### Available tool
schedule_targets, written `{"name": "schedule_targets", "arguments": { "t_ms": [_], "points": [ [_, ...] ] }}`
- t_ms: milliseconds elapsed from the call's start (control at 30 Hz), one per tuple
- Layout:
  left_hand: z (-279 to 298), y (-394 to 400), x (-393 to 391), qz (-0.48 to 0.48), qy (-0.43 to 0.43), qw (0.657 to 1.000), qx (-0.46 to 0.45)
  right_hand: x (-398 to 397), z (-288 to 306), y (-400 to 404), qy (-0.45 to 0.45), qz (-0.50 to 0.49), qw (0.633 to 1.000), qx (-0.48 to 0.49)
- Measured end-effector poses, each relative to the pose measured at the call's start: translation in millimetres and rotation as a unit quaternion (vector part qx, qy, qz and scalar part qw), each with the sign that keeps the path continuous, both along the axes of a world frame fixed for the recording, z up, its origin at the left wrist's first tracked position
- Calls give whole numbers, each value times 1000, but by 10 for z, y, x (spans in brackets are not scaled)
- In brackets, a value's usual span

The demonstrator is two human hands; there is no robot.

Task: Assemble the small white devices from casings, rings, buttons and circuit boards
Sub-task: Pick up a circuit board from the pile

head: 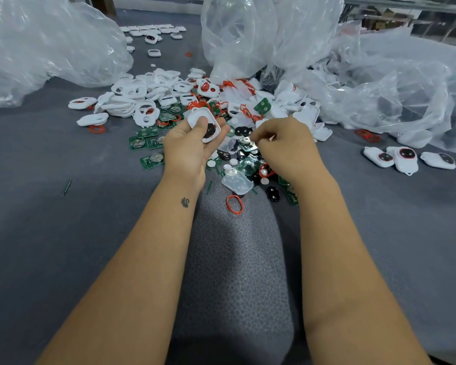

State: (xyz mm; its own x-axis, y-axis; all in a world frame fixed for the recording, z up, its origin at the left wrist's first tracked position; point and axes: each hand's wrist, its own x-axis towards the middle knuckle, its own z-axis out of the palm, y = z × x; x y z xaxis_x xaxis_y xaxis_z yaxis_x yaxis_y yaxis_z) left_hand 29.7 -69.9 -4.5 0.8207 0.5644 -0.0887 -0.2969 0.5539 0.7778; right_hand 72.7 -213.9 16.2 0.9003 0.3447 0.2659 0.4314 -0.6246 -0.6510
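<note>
Your left hand [192,143] cradles a white casing [203,124], thumb steadying it for fitting, while your right hand [282,146] pinches a small part from the pile [242,154].

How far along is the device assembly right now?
Done: three assembled devices lie at right, more rows at the far end. In hand: the left hand holds a white casing with a black part inside; the right hand picks in the pile, what it pinches unclear. Left: a large loose parts pile.
</note>
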Motion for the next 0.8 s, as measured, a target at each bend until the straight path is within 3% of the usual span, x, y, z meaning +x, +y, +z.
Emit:
{"name": "schedule_targets", "arguments": {
  "t_ms": [100, 400, 600, 800],
  "points": [
    [0, -6, -4, 3, 6, 1000, 11, 5, -44, 25, 7, 30, 999, -15],
    [-27, -20, 10, 9, 22, 998, 59, 120, -149, -48, 0, -19, 995, -95],
    [-30, -26, 17, 6, 27, 997, 68, 185, -168, -106, -18, -67, 997, -27],
    [-35, -26, 29, -5, 31, 996, 83, 183, -151, -139, 24, -49, 999, 6]
  ]
}}
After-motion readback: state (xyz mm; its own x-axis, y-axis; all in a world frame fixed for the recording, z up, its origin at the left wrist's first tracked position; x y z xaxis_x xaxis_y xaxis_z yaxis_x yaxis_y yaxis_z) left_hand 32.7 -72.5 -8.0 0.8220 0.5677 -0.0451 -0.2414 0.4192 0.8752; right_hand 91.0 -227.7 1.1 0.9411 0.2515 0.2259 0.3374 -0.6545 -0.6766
